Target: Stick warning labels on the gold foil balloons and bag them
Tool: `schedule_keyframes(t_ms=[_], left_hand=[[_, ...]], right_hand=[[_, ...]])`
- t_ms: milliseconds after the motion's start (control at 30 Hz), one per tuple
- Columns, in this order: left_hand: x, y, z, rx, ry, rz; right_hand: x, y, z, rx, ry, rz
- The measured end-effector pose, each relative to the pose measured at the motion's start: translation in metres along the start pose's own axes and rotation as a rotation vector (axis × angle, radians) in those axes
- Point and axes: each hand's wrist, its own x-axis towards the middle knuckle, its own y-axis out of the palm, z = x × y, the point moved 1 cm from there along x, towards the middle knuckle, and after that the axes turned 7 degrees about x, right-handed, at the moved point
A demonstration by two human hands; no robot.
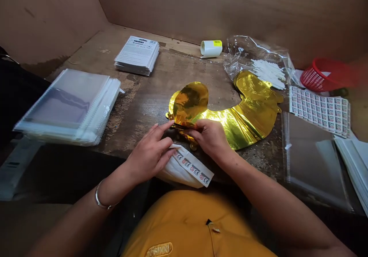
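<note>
Pinched between the right hand's thumb and bent fingers, with no gap showing, is the near folded edge of the gold foil; the left hand is partly curled, its index finger stretched to the foil's edge, its thumb and other fingers closed on one end of a white label strip.

Around the middle of the view as a clock's hub, the worn brown table spreads out beneath everything; the foil curves across it from the centre towards two o'clock, its left end turned up in a shiny lobe, its right end showing layered edges; at nine o'clock lies a thick stack of clear sleeves; at two, a crumpled clear bag touches the foil's far side, white sticks bunched within it; just past three lies a flat clear sleeve, with a label sheet above it at three; the red basket sits between two and three; a card stack stands between ten and eleven; a white roll with a yellow patch rests at one; the strip, printed with CE marks, slants at six; smallest, a silver bangle circles the left wrist towards eight.
</note>
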Motion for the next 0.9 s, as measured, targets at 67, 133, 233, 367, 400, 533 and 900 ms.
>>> schedule_keyframes(t_ms=[67,133,233,367,400,533,900], left_hand=[[0.003,0.0,0.001,0.027,-0.002,0.01],[0.005,-0.004,0.0,0.047,0.0,-0.003],[0.01,-0.012,-0.005,0.067,0.075,-0.045],[0.025,-0.011,-0.011,0.031,0.286,0.017],[0.03,-0.007,-0.011,0.012,0.322,0.051],[0.043,0.009,-0.005,-0.061,0.347,0.107],[0.039,0.009,-0.001,-0.117,0.329,0.122]], right_hand=[[0.006,-0.001,-0.006,0.123,0.04,0.037],[0.012,-0.002,-0.012,0.214,0.061,0.061],[0.019,-0.004,-0.018,0.281,0.088,0.083],[0.029,-0.007,-0.016,0.258,0.102,0.186],[0.03,-0.009,-0.014,0.255,0.101,0.211],[0.016,-0.023,-0.001,0.208,0.01,0.024],[-0.03,-0.046,-0.022,0.008,-0.068,-0.122]])
